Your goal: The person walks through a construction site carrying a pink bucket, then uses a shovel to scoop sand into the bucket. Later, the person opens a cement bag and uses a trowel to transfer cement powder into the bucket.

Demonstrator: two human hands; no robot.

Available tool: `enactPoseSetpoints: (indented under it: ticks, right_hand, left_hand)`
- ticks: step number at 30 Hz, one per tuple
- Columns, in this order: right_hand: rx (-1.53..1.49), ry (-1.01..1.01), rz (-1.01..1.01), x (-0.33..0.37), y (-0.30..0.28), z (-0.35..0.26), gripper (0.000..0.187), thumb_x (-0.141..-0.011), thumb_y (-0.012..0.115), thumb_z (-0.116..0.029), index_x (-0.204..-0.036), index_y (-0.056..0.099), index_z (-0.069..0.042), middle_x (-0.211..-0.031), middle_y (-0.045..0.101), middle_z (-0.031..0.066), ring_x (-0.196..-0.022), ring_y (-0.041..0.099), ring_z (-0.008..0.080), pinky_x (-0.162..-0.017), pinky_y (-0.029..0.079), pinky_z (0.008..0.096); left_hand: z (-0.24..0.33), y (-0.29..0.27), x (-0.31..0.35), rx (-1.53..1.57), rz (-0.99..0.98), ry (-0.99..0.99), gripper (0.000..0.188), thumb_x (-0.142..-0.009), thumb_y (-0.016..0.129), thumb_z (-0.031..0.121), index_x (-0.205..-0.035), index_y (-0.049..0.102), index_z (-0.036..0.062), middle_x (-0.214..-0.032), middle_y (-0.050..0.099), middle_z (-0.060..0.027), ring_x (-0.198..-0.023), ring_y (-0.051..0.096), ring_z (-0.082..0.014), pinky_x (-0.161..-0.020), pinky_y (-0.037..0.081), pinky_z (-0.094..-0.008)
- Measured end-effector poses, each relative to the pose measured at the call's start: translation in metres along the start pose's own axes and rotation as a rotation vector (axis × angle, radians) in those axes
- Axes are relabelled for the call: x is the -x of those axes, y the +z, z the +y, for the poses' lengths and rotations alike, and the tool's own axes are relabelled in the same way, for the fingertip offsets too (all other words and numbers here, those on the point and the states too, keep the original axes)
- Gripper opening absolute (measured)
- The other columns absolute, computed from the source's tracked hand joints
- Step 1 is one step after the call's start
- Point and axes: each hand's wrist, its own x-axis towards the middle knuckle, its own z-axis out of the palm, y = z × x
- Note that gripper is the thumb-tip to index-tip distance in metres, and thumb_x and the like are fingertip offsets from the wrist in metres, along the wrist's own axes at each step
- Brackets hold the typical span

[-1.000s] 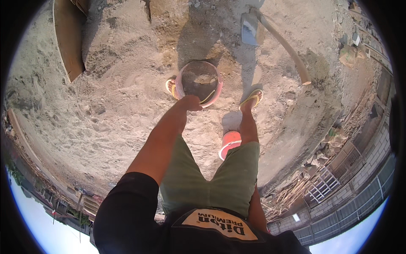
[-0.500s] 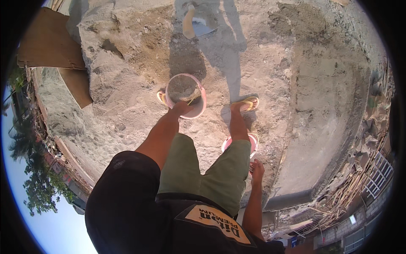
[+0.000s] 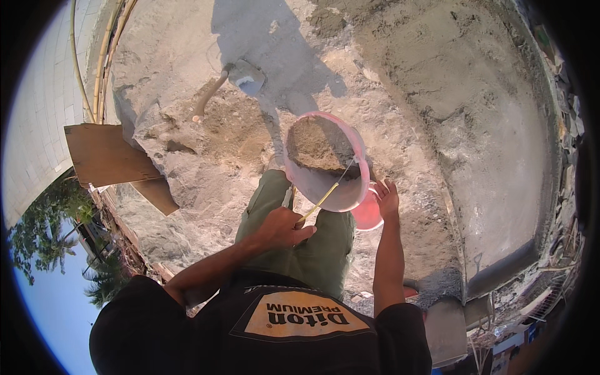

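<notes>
My left hand (image 3: 287, 227) is closed round the thin yellowish handle of a pinkish bucket (image 3: 336, 192). The bucket hangs tilted in front of my thighs, with brown sand or soil (image 3: 320, 145) inside. My right hand (image 3: 387, 199) has its fingers stretched out beside the bucket's right wall; whether it touches the wall I cannot tell. A second, redder bucket (image 3: 367, 216) stands lower down, partly hidden behind the first one and my right hand.
A hoe (image 3: 211, 95) with a wooden handle lies on the sandy ground ahead. Brown boards (image 3: 111, 155) stand at the left beside bamboo poles (image 3: 105, 62). Along the right runs a smooth grey concrete strip (image 3: 494, 200) with a raised edge, debris beyond it.
The bucket has come up off the ground, tilted, with my left hand on its handle. My right hand has moved forward to the bucket's side. The view has turned.
</notes>
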Motion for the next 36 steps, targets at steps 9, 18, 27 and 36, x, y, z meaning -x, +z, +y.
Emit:
enactPoseSetpoints:
  ticks: [9, 18, 27, 36]
  right_hand:
    - [-0.497, -0.347, -0.234, 0.069, -0.057, -0.036, 0.063, -0.099, 0.031, -0.047, -0.144, 0.029, -0.003, -0.137, 0.046, 0.0159, -0.127, 0.044, 0.0291, -0.105, 0.035, 0.042]
    - [-0.548, -0.635, 0.02, 0.038, 0.019, -0.17, 0.066, -0.099, 0.03, -0.049, -0.145, 0.026, -0.002, -0.141, 0.041, 0.0155, -0.13, 0.04, 0.0299, -0.106, 0.034, 0.0416]
    - [-0.369, -0.694, 0.26, -0.101, 0.015, -0.33, 0.068, -0.099, 0.031, -0.051, -0.146, 0.023, -0.002, -0.147, 0.032, 0.0152, -0.132, 0.037, 0.0312, -0.106, 0.036, 0.0433]
    - [-0.179, -0.989, 0.309, 0.057, 0.034, -0.407, 0.062, -0.099, 0.03, -0.049, -0.144, 0.027, -0.007, -0.14, 0.038, 0.0156, -0.127, 0.041, 0.0308, -0.105, 0.038, 0.0475]
  left_hand:
    - [0.167, -0.143, 0.073, 0.095, -0.164, 0.792, 0.038, -0.08, 0.073, 0.029, -0.056, 0.052, 0.008, -0.054, 0.049, -0.003, -0.049, 0.049, -0.0214, -0.06, 0.04, -0.0323]
    - [0.203, -0.169, -0.151, 0.138, -0.023, 0.903, 0.041, -0.087, 0.063, 0.032, -0.063, 0.049, 0.0026, -0.06, 0.046, -0.0075, -0.058, 0.047, -0.0273, -0.062, 0.041, -0.0383]
    - [0.181, -0.057, -0.504, 0.548, -0.066, 0.53, 0.053, -0.09, 0.056, 0.052, -0.088, 0.067, 0.0, -0.066, 0.061, -0.0076, -0.066, 0.06, -0.0166, -0.063, 0.047, -0.0339]
    - [0.287, -0.106, -0.41, 0.622, -0.219, 0.4, 0.056, -0.086, 0.063, 0.053, -0.06, 0.057, 0.0041, -0.051, 0.044, 0.0034, -0.05, 0.04, -0.0077, -0.048, 0.033, -0.0301]
